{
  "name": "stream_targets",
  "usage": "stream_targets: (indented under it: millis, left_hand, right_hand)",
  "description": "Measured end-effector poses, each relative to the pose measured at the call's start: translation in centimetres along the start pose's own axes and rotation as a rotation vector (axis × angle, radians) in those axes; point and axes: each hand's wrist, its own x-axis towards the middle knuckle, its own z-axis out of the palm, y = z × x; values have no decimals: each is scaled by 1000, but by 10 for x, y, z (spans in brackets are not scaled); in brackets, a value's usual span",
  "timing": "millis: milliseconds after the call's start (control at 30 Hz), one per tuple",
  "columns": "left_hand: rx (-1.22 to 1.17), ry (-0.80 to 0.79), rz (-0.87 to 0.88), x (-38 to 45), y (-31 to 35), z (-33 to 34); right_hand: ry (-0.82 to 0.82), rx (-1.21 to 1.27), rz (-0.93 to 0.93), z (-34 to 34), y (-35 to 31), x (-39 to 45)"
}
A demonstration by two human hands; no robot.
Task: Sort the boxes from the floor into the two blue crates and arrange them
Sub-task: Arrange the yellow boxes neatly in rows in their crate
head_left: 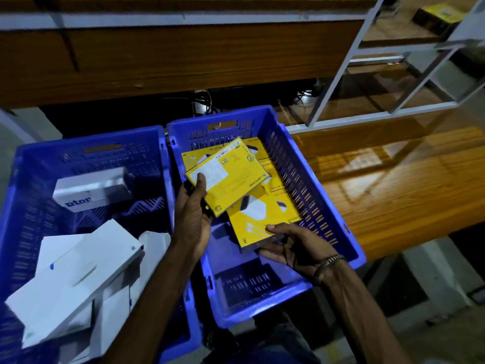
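Observation:
Two blue crates stand side by side in front of me. The right crate [301,164] holds several yellow boxes. My left hand [193,214] grips one yellow box [231,179] by its near-left corner and holds it tilted above the others. My right hand [294,245] clasps the near edge of a second yellow box [258,219], which lies lower in the same crate. More yellow boxes [256,151] lie under them toward the far wall. The left crate [21,195] contains several white boxes [76,274], one of them at the back with dark lettering [89,190].
A wooden bench [393,185] runs to the right of the crates. A white metal rack [338,74] stands behind it, and a long wooden board [157,64] spans the back. A yellow box [443,14] sits on a shelf at the top right. Grey floor [433,285] lies under the bench.

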Motion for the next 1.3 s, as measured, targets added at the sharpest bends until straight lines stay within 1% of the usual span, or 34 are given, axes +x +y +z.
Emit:
stream_targets:
  millis: [100,167,233,300,400,467,600,733,833,933,1033,1167,1233,1300]
  left_hand:
    - [21,-16,11,0,0,0]
    - [45,-16,11,-1,0,1]
    - [47,-13,8,0,-2,1]
    - [-5,-9,-9,4,-4,-3]
    - [-116,-16,-35,7,-2,-9]
    - [-144,-42,-51,6,2,-11]
    - [-92,-30,-29,4,6,-6]
    - [-12,-3,53,10,8,1]
    - [7,6,78,15,9,-2]
    - [0,15,77,16,3,-4]
    - [-2,34,62,17,1,-5]
    - [9,10,61,16,2,-6]
    - [14,16,50,14,2,-6]
    - [16,25,32,13,4,-6]
  right_hand:
    - [-15,35,107,8,3,3]
    - [22,-23,158,13,4,6]
    - [80,-95,146,17,5,7]
    - [109,-154,123,18,8,6]
    - [92,-255,176,17,13,9]
    - [106,-305,207,17,13,13]
    - [117,-439,254,19,17,22]
    - [189,-512,279,34,38,45]
    - [240,-577,278,44,56,61]
    - [233,-541,347,51,65,73]
    - [245,-454,345,57,73,82]
    - [326,-359,362,65,81,88]
    - [358,-285,288,68,76,87]
    - [446,-191,197,64,70,85]
